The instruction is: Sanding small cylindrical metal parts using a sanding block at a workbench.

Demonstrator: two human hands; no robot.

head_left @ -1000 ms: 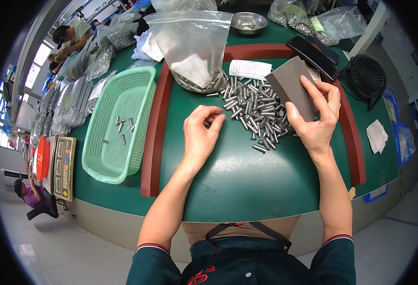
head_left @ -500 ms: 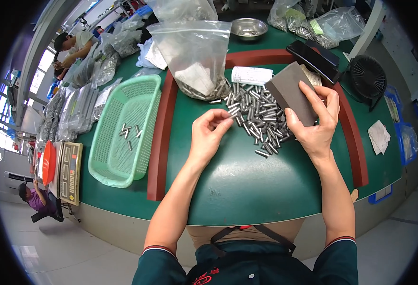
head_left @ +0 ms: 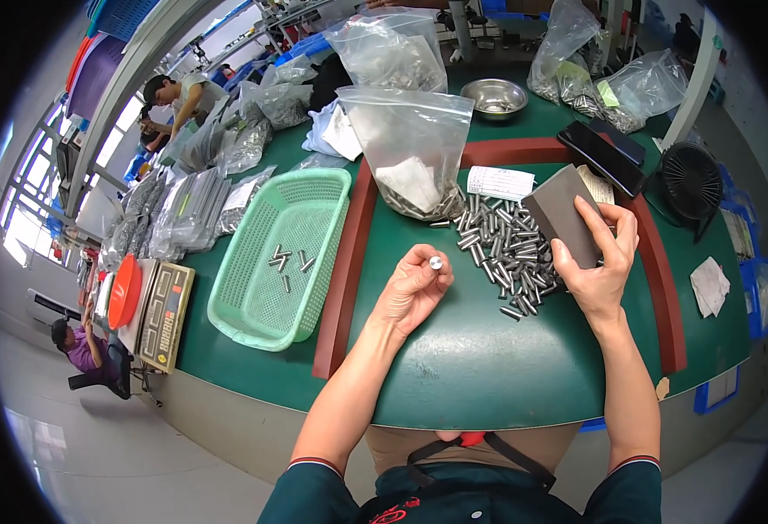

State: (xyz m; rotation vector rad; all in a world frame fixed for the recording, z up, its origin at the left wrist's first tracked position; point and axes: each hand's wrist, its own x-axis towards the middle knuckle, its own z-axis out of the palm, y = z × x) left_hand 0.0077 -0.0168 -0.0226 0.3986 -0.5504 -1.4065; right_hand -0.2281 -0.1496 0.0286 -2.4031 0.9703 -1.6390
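In the middle of the green tabletop (head_left: 471, 375), my left hand (head_left: 406, 295) pinches a short metal pin (head_left: 436, 262) between thumb and fingers, its round end facing up. My right hand (head_left: 606, 271) grips a dark grey rectangular block (head_left: 565, 210), like a sanding block, tilted over the right side of a heap of steel pins (head_left: 508, 249). The left hand is just left of the heap, apart from it. A white paper slip (head_left: 501, 182) lies at the heap's back edge. Left of my left hand, a green plastic basket (head_left: 227, 306) holds several pins.
A dark red raised border (head_left: 342, 288) frames the work area. Behind stand a clear bag of parts (head_left: 410, 144) and a steel bowl (head_left: 495, 99). At right are a black phone (head_left: 600, 157), a small fan (head_left: 691, 179) and a crumpled cloth (head_left: 709, 286). A scale (head_left: 165, 314) stands left.
My left hand has drawn back from the heap and turned, showing the pin's end. The right hand still grips the block. The whole view has shifted, so things appear further right and lower.
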